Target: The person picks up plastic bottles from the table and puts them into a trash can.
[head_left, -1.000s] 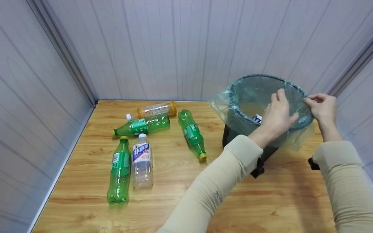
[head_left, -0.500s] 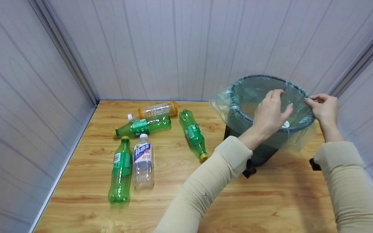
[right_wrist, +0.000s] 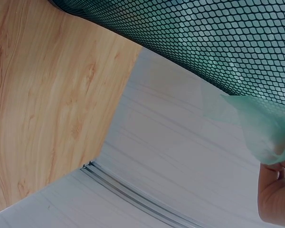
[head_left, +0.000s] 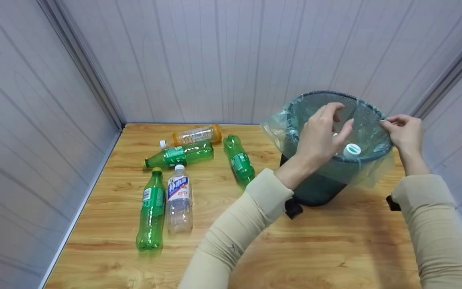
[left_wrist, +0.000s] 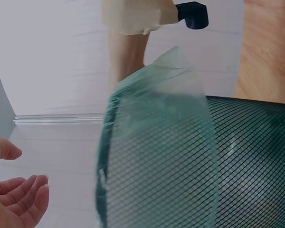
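Observation:
A dark mesh waste bin point(head_left: 319, 188) is lined with a thin green plastic bag point(head_left: 275, 124) folded over its rim. My left hand point(head_left: 317, 134) is over the near left side of the bin's mouth, fingers loosely bent and holding nothing; the left wrist view shows its fingers point(left_wrist: 31, 197) apart from the bag point(left_wrist: 156, 90). At the right rim, my right hand point(head_left: 406, 132) pinches the bag's edge between thumb and fingers. Inside the bin shows a white bottle cap point(head_left: 352, 150) with a green mark; what lies below it is mostly hidden.
Left of the bin lie several empty bottles: a green bottle point(head_left: 150, 216), a clear bottle with a blue and white label point(head_left: 179, 204), another green bottle point(head_left: 179, 155), an orange-ended bottle point(head_left: 197, 135) and a green bottle point(head_left: 240, 160) nearest the bin. Pale panel walls point(head_left: 191, 60) enclose the wooden table.
My left hand has moved left and toward the bin's near left rim. The white cap inside the bin has come into view. My right hand stays at the right rim.

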A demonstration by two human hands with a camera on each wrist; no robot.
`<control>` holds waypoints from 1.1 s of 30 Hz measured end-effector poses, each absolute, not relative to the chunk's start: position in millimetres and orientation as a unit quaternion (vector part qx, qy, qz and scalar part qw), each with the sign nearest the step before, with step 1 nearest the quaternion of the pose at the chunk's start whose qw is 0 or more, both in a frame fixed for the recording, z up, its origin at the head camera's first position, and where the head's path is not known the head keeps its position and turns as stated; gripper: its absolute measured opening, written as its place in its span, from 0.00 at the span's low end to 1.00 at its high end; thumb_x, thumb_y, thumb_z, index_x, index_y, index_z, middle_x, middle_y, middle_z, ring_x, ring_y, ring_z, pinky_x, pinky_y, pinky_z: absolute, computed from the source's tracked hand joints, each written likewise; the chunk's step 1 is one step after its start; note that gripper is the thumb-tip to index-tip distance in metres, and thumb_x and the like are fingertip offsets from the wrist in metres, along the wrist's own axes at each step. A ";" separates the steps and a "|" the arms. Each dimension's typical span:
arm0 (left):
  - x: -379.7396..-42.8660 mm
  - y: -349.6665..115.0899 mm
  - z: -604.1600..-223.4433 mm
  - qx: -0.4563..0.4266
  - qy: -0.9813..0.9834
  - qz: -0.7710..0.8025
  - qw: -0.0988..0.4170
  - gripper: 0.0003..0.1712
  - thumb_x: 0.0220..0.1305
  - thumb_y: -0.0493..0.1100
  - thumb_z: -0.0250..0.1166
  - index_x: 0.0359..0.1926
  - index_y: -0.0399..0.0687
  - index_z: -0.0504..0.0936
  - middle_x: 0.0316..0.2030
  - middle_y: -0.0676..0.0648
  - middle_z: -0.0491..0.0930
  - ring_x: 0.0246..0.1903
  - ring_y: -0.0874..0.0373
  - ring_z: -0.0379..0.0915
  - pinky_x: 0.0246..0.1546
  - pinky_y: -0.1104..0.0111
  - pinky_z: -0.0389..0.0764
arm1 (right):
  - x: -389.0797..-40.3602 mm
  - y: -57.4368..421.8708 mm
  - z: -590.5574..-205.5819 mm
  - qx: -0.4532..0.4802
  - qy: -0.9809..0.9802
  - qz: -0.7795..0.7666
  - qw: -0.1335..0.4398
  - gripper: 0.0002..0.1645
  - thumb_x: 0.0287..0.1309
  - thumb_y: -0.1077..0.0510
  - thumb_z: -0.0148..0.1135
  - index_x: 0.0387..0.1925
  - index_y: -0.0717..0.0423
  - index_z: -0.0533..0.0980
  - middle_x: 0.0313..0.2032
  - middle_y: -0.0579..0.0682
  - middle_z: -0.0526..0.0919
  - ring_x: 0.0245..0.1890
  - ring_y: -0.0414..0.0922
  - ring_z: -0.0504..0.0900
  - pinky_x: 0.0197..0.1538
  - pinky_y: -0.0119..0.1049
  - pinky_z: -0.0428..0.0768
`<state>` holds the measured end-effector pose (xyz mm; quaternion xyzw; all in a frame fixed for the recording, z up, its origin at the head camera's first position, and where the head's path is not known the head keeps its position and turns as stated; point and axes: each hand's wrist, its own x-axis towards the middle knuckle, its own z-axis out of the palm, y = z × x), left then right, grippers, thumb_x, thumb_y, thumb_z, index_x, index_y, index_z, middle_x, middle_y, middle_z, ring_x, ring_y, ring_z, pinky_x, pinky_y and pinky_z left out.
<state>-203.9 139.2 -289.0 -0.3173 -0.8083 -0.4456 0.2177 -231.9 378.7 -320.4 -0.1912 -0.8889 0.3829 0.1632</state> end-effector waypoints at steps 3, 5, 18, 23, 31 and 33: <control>-201.6 128.9 -286.2 -0.324 -0.806 -0.442 0.225 0.17 0.60 0.44 0.57 0.47 0.40 0.72 0.27 0.52 0.72 0.20 0.69 0.65 0.21 0.84 0.65 | -231.5 379.2 -320.5 -0.189 -0.888 0.385 0.167 0.12 0.54 0.53 0.57 0.33 0.59 0.76 0.17 0.31 0.68 0.20 0.32 0.66 0.21 0.23 0.67; -200.1 121.2 -285.5 -0.327 -0.805 -0.439 0.228 0.17 0.60 0.44 0.57 0.47 0.40 0.72 0.24 0.53 0.71 0.18 0.68 0.63 0.19 0.83 0.64 | -231.7 379.0 -320.9 -0.191 -0.885 0.391 0.167 0.09 0.54 0.53 0.58 0.30 0.55 0.76 0.17 0.32 0.68 0.20 0.32 0.67 0.21 0.23 0.68; -207.4 64.0 -298.0 -0.302 -0.828 -0.413 0.231 0.16 0.60 0.43 0.57 0.46 0.38 0.72 0.21 0.49 0.73 0.19 0.64 0.65 0.18 0.79 0.64 | -233.7 373.8 -323.2 -0.197 -0.890 0.381 0.158 0.23 0.55 0.51 0.56 0.43 0.67 0.73 0.18 0.30 0.68 0.22 0.31 0.67 0.24 0.22 0.68; -212.3 44.2 -304.9 -0.280 -0.854 -0.375 0.228 0.16 0.60 0.44 0.57 0.45 0.38 0.73 0.19 0.51 0.72 0.16 0.63 0.64 0.15 0.78 0.65 | -234.2 373.1 -323.2 -0.196 -0.890 0.380 0.155 0.23 0.55 0.51 0.56 0.43 0.67 0.73 0.18 0.29 0.68 0.23 0.31 0.67 0.24 0.23 0.68; -222.4 14.1 -320.9 -0.248 -0.899 -0.281 0.228 0.15 0.59 0.45 0.57 0.43 0.39 0.73 0.14 0.50 0.70 0.11 0.60 0.64 0.09 0.70 0.64 | -234.9 373.2 -324.1 -0.192 -0.890 0.380 0.160 0.20 0.53 0.51 0.57 0.40 0.65 0.76 0.17 0.29 0.67 0.23 0.32 0.66 0.23 0.23 0.67; -224.2 6.1 -324.4 -0.233 -0.918 -0.252 0.197 0.16 0.59 0.46 0.57 0.43 0.39 0.73 0.15 0.49 0.71 0.12 0.58 0.65 0.09 0.69 0.65 | -234.5 373.4 -324.2 -0.191 -0.888 0.386 0.163 0.16 0.53 0.52 0.58 0.36 0.61 0.77 0.16 0.30 0.68 0.21 0.32 0.66 0.23 0.23 0.67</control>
